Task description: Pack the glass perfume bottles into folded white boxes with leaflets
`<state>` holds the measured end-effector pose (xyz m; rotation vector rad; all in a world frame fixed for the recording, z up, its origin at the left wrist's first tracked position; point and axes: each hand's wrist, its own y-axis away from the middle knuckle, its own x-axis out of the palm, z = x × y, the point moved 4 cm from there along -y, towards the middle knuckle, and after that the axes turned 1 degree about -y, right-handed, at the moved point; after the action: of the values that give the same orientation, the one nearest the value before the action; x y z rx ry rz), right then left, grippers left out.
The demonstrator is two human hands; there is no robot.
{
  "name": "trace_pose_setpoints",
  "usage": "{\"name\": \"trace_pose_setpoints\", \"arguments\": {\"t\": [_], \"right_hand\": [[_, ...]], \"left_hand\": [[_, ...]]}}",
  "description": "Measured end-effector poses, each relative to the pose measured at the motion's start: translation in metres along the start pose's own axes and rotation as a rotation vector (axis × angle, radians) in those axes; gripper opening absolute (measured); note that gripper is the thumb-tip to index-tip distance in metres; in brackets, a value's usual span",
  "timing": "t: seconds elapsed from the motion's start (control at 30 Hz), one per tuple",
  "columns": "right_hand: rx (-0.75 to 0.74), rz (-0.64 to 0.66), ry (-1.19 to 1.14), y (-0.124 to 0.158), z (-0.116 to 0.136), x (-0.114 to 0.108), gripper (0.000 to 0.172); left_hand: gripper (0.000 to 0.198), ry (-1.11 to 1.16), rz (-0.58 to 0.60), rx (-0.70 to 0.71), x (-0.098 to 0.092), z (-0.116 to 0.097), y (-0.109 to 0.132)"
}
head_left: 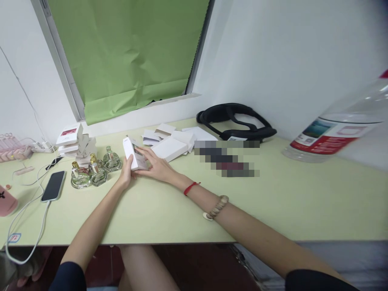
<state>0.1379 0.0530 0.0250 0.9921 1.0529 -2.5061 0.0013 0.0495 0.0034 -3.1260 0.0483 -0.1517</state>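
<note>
Both my hands are on an upright white carton (129, 147) with a printed front, slightly tilted above the table. Around its left and lower side my left hand (126, 173) is closed, the thumb pressed along the edge. My right hand (156, 165) holds the right face with its fingers, some reaching across the printed panel. Whatever is inside the carton is hidden. Just left of it stand three clear glass perfume bottles: one at the front (80, 178), one in the middle (98, 176) and one at the back (112, 161). Flattened white cartons (171, 147) lie behind my right hand.
A pile of small white boxes (69, 137) stands at the back left. Nearby are a phone (53, 186) on a white cable, a pink cup (6, 204) and a power strip (44, 148). A black headset (236, 131) and a large plastic bottle (330, 133) occupy the right.
</note>
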Motion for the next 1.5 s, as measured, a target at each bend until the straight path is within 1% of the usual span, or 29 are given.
{"name": "trace_pose_setpoints", "arguments": {"t": [0.3, 0.43, 0.57, 0.67, 0.8, 1.0, 1.13, 1.27, 1.37, 1.43, 1.5], "right_hand": [[0.029, 0.005, -0.020, 0.000, 0.003, 0.000, 0.085], [0.012, -0.009, -0.005, 0.000, 0.003, -0.001, 0.085], [-0.010, -0.012, 0.008, 0.000, 0.004, -0.001, 0.083], [-0.005, -0.008, -0.012, 0.000, 0.005, -0.001, 0.084], [0.019, 0.037, -0.040, 0.002, 0.006, 0.000, 0.089], [-0.025, 0.035, -0.022, 0.003, 0.002, 0.001, 0.074], [-0.010, 0.008, 0.026, 0.003, 0.001, 0.000, 0.072], [0.041, 0.025, 0.071, 0.001, -0.002, 0.002, 0.071], [0.097, 0.030, 0.113, 0.000, -0.007, 0.005, 0.060], [0.113, 0.012, 0.127, -0.001, -0.012, 0.006, 0.052], [0.112, -0.018, 0.122, -0.001, -0.017, 0.006, 0.047]], "left_hand": [[0.059, -0.025, -0.078, -0.001, 0.000, -0.004, 0.004], [0.051, -0.035, -0.065, -0.009, 0.002, -0.005, 0.004], [0.049, -0.050, -0.040, -0.003, 0.003, -0.004, 0.003], [0.048, -0.052, -0.070, 0.032, 0.002, -0.003, 0.005], [0.041, -0.068, -0.138, 0.134, 0.001, -0.004, 0.007], [0.034, -0.241, -0.200, 0.161, 0.001, -0.005, 0.010], [0.036, -0.349, -0.255, 0.250, 0.001, -0.010, 0.011], [0.038, -0.489, -0.279, 0.294, 0.002, -0.011, 0.013], [0.039, -0.574, -0.289, 0.351, 0.003, -0.014, 0.015], [0.038, -0.604, -0.301, 0.402, 0.004, -0.016, 0.017], [0.038, -0.620, -0.310, 0.440, 0.005, -0.018, 0.020]]}}
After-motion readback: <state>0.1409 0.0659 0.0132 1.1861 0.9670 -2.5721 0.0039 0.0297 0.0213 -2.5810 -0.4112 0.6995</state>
